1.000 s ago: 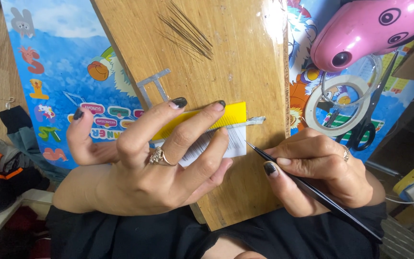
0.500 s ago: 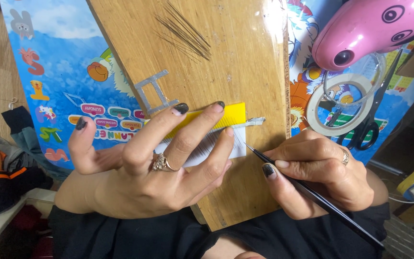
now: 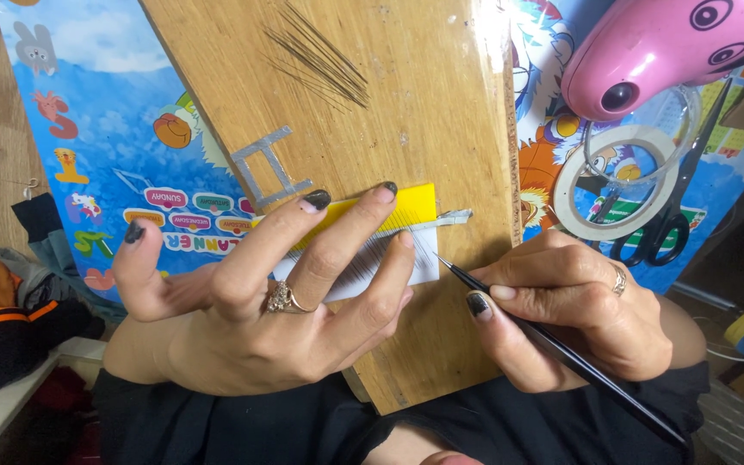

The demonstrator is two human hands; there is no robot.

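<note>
White card (image 3: 389, 263) with a row of fine dark hairs fanned across it sits on the wooden board (image 3: 406, 112), with a yellow strip (image 3: 411, 205) running just above it. Left hand (image 3: 260, 301) is spread flat over both, with three fingertips pressing the strip and the card down against the board, thumb sticking out to the side over the blue poster. It's got a ring on, and dark nail polish.

Right hand (image 3: 574, 314) is closed around a thin black stick (image 3: 553, 344), pinched like a pen between thumb and fingers. Its pointed tip sits right at the card's right edge, touching or almost touching; can't quite tell which. The long end runs back past the wrist.

Further up the board there's a loose bunch of dark hairs (image 3: 316, 56) and a little silver tape shape (image 3: 269, 168). Off to the right of the board, a roll of tape (image 3: 566, 185), black scissors (image 3: 673, 215) and a pink pig-faced gadget (image 3: 656, 43) sit on the colourful poster (image 3: 88, 129).
</note>
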